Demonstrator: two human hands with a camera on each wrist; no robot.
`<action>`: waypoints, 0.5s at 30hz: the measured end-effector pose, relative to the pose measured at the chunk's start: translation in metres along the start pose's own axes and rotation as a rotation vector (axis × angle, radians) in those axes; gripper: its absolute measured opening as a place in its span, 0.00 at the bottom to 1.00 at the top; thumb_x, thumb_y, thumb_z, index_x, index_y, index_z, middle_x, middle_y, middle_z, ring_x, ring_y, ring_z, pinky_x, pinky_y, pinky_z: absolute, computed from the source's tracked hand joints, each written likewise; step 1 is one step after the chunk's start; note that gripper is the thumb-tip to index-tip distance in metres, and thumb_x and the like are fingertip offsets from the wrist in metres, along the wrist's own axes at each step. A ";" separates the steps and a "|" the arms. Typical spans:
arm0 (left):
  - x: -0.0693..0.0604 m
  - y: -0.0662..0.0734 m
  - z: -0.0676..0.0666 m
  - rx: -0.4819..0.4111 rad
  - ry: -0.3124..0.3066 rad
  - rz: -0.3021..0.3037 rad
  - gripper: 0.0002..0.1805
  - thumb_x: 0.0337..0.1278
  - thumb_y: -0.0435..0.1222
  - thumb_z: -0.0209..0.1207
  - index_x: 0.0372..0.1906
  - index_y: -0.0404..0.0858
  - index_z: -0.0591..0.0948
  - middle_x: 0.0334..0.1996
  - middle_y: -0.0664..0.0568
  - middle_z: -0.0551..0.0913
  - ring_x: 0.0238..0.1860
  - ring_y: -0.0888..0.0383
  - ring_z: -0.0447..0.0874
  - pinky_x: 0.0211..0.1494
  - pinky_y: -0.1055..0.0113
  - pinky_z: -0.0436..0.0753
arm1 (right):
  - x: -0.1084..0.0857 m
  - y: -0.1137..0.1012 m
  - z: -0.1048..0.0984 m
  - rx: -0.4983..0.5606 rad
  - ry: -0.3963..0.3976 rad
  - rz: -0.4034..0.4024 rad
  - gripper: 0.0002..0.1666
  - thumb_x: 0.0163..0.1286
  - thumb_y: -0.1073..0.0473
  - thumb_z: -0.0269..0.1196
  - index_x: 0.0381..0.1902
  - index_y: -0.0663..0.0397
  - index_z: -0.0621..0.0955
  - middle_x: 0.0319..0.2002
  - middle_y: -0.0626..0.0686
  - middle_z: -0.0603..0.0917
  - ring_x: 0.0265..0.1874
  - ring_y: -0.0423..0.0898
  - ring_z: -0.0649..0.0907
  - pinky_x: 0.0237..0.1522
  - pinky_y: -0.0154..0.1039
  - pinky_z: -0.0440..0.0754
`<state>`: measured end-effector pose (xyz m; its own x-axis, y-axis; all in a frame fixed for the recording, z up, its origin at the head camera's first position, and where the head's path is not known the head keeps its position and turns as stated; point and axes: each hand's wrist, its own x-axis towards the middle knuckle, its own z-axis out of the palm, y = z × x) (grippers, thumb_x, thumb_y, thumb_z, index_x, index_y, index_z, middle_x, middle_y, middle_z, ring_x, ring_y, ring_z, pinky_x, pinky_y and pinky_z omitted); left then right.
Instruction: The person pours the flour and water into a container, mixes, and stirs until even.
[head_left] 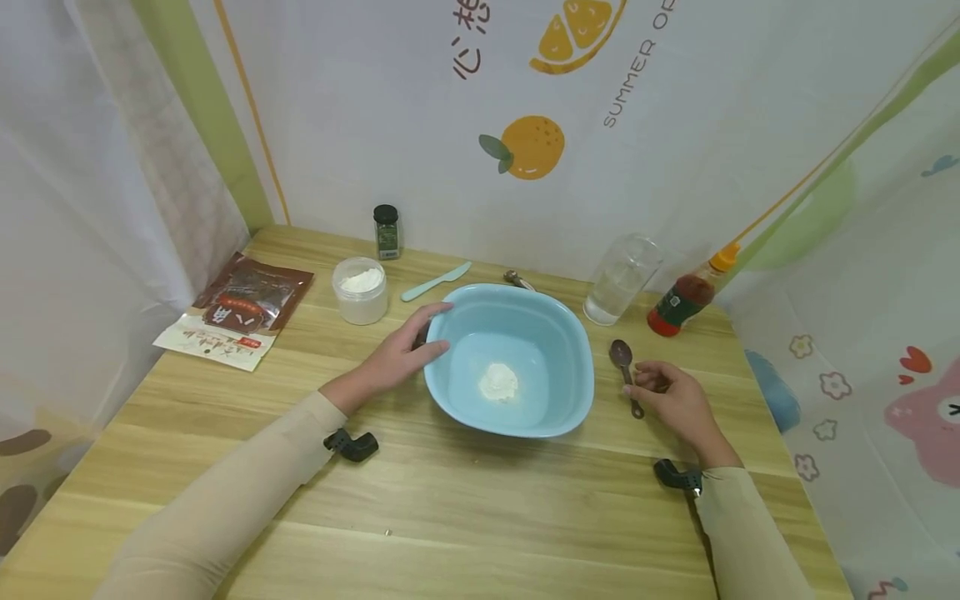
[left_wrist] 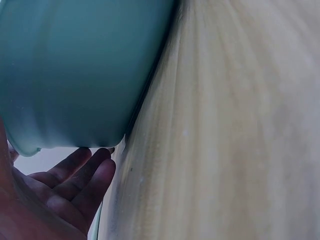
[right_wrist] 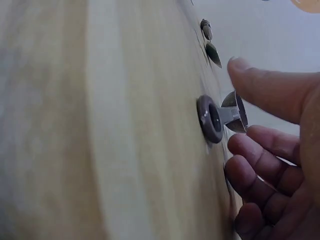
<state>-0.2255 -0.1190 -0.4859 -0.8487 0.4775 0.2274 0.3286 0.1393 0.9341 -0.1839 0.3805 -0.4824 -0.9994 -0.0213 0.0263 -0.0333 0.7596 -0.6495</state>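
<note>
A light blue plastic basin (head_left: 570, 333) stands mid-table, a small heap of white powder (head_left: 498, 382) on its bottom. My left hand (head_left: 397, 354) holds the basin's left side, thumb over the rim and the other fingers along the outer wall. In the left wrist view, those fingers (left_wrist: 82, 175) lie by the wall (left_wrist: 85, 75). To the right, a brown measuring spoon (head_left: 627, 377) lies on the table. Beside its handle is my right hand (head_left: 678, 404), thumb and loosely bent fingers parted around it. The right wrist view shows the spoon's ringed handle end (right_wrist: 210, 120) between thumb and fingers, not pinched.
Behind the basin are a jar of white powder (head_left: 361, 292), a dark-capped spice bottle (head_left: 387, 233), a pale green spreader (head_left: 437, 282) and a metallic spoon-like tool (head_left: 519, 281). A glass of water (head_left: 618, 283) and red sauce bottle (head_left: 682, 300) stand right, a brown packet (head_left: 240, 308) lies left.
</note>
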 end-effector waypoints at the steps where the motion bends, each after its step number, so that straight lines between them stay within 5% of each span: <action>1: 0.000 0.000 0.000 -0.002 -0.001 0.001 0.35 0.85 0.35 0.57 0.87 0.40 0.62 0.71 0.29 0.77 0.66 0.36 0.85 0.61 0.49 0.92 | 0.001 0.001 0.000 -0.012 -0.003 0.002 0.35 0.74 0.46 0.78 0.68 0.63 0.84 0.51 0.59 0.90 0.47 0.49 0.85 0.46 0.29 0.81; 15: -0.002 -0.001 0.000 -0.027 -0.010 0.015 0.34 0.85 0.34 0.55 0.87 0.39 0.60 0.71 0.27 0.77 0.67 0.33 0.84 0.61 0.51 0.92 | 0.002 0.003 -0.005 -0.070 -0.091 0.018 0.34 0.74 0.41 0.77 0.64 0.61 0.88 0.47 0.54 0.90 0.44 0.50 0.84 0.41 0.34 0.82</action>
<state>-0.2247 -0.1202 -0.4875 -0.8397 0.4877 0.2387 0.3299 0.1090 0.9377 -0.1857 0.3858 -0.4804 -0.9964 -0.0634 -0.0563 -0.0176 0.8039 -0.5944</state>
